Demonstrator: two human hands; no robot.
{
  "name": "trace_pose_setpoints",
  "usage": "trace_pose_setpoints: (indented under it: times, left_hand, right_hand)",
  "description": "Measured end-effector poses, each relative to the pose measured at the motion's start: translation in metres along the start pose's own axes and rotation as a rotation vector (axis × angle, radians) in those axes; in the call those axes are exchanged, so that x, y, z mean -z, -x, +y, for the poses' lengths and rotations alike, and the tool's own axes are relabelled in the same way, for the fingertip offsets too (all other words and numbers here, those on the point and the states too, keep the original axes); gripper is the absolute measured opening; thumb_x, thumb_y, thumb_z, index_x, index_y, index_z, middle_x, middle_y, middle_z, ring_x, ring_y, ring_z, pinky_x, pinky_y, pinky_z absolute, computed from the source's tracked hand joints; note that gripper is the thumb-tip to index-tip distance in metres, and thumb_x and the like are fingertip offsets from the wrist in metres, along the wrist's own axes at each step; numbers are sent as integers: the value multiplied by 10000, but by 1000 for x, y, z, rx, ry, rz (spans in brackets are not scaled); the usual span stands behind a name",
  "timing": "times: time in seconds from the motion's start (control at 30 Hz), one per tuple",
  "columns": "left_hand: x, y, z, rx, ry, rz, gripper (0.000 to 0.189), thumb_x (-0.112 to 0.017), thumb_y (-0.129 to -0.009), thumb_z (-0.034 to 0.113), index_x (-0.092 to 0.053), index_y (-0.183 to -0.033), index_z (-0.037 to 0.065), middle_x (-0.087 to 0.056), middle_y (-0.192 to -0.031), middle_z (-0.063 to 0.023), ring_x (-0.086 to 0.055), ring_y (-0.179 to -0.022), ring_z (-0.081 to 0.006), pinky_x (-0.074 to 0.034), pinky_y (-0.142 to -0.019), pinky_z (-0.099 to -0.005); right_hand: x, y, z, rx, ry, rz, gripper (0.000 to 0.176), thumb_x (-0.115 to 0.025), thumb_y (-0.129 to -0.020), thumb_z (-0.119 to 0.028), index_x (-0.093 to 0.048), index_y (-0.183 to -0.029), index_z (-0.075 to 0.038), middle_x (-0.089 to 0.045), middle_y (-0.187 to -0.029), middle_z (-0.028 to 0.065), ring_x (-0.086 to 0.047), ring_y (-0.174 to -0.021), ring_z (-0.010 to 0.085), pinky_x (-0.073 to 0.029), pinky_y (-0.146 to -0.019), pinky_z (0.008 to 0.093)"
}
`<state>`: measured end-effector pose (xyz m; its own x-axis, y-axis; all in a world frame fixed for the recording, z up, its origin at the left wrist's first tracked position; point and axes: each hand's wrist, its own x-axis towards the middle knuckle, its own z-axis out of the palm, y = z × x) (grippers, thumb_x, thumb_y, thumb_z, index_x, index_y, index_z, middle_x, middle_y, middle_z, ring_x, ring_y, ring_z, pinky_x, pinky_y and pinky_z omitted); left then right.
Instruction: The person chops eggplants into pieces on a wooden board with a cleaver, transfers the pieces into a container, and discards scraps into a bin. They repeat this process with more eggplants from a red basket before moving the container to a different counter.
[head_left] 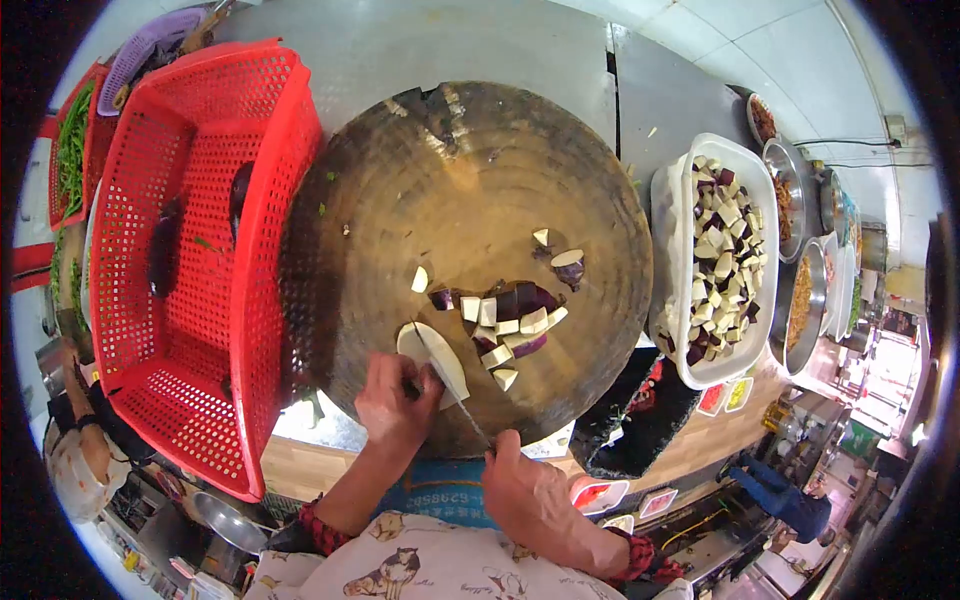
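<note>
A cut length of eggplant (pixel 411 345) lies pale face up near the front of a round wooden chopping block (pixel 440 220). My left hand (pixel 398 400) is closed on its near end, fingertips curled in. My right hand (pixel 535 505) grips the handle of a knife (pixel 472 420), whose narrow blade lies lengthwise across the eggplant's pale face. Just right of the blade sits a cluster of eggplant chunks (pixel 508 325) with purple skin and white flesh. A purple end piece (pixel 568 268) and a small white bit (pixel 419 279) lie apart on the block.
Left of the block stands a red perforated basket (pixel 255 250) holding whole dark eggplants (pixel 165 245). On the right, a white tub (pixel 667 230) is heaped with eggplant cubes (pixel 725 250). Metal bowls (pixel 805 305) of food line the counter beyond it. Another person (pixel 790 505) is at far right.
</note>
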<state>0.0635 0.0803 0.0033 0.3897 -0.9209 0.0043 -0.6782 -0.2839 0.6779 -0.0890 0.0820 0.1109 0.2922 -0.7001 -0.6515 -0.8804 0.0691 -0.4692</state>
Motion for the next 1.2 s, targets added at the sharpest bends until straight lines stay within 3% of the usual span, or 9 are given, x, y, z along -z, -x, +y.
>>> trace_pose_setpoints:
  times: [0.3,0.4,0.47,0.57,0.77,1.0,1.1,1.17,1.2]
  left_hand:
    - [7,7,-10,-4,19,-36,233,-745,-684,79,-531,-775,84,-557,-697,-77,-554,-511,-241,-441,-440,-345]
    - [16,8,-14,-50,24,-58,228,-740,-650,42,-563,-791,69,-574,-775,-91,-595,-634,-260,-483,-541,-368]
    - [24,5,-19,-360,53,6,265,-728,-615,5,-604,-846,45,-586,-897,-119,-604,-820,-301,-499,-686,-409]
    - [22,2,-27,-415,141,-109,324,-710,-584,-13,-626,-894,30,-579,-1008,-146,-573,-944,-335,-477,-784,-441]
    - [17,0,-34,-408,198,-116,345,-689,-559,-22,-641,-897,24,-596,-977,-141,-581,-908,-337,-488,-755,-424]
    - [21,-2,-34,-368,186,-113,336,-650,-569,-24,-643,-900,34,-600,-949,-124,-580,-874,-334,-486,-762,-423]
    - [32,-2,-34,-353,125,-149,405,-626,-587,-54,-640,-980,44,-605,-1060,-124,-579,-992,-341,-482,-845,-440]
    - [35,-25,-17,-531,-65,-205,532,-609,-610,-74,-606,-1123,66,-558,-1234,-110,-519,-1169,-321,-426,-969,-476]
    - [34,-36,-10,-534,-65,-204,532,-609,-610,-74,-606,-1123,66,-558,-1234,-110,-519,-1169,-321,-426,-969,-476]
  right_hand:
    - [-11,-26,-5,102,106,80,206,-530,-893,-140,-379,-915,-3,-560,-536,193,-597,-494,388,-453,-424,488]
    - [0,-17,-3,82,36,101,195,-543,-884,-119,-387,-897,-3,-549,-527,194,-601,-490,367,-447,-405,476]
    - [4,-1,-9,86,84,92,188,-551,-874,-102,-392,-885,0,-553,-544,200,-597,-488,371,-444,-407,488]
    - [4,9,-14,112,57,-17,187,-546,-867,-97,-391,-883,7,-564,-575,207,-597,-498,382,-451,-420,488]
    - [-11,2,-22,3,165,-73,175,-509,-878,-110,-386,-872,14,-585,-614,220,-611,-541,396,-472,-472,506]
    - [-6,-21,-10,66,62,-17,171,-519,-894,-133,-405,-870,-8,-584,-593,195,-616,-549,393,-482,-485,499]
    - [8,2,0,62,22,-25,157,-563,-872,-110,-442,-870,-8,-585,-594,195,-614,-549,392,-484,-483,468]
    - [9,16,14,100,-186,200,218,-586,-860,-138,-448,-952,3,-566,-555,191,-588,-472,388,-459,-420,472]
    - [12,17,19,100,-186,203,218,-586,-860,-138,-448,-952,3,-566,-555,191,-588,-472,388,-459,-420,472]
